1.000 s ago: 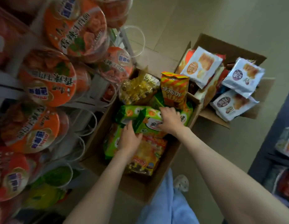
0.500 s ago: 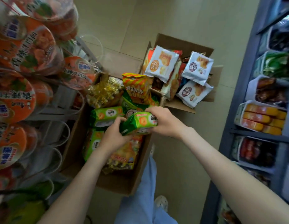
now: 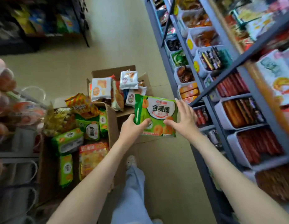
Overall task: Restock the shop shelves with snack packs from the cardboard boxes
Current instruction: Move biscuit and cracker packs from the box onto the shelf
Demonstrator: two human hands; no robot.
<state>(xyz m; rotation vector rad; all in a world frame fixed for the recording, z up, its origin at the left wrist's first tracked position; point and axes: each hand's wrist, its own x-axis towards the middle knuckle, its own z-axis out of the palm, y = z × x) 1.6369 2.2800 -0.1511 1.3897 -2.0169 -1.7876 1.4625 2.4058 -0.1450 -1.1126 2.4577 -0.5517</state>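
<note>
Two cardboard boxes sit left of the shelves.

Left hand curled (gripping); right hand splayed, fingers straight.

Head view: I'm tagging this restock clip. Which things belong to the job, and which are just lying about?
Job: green pack, held by the left hand, right hand against it; near box; far box; right shelves.
Lying about: noodle cups on the left rack; dark far shelf.

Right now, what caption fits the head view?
Left hand grips a green snack pack, right hand touches it, between box and shelves.
</note>
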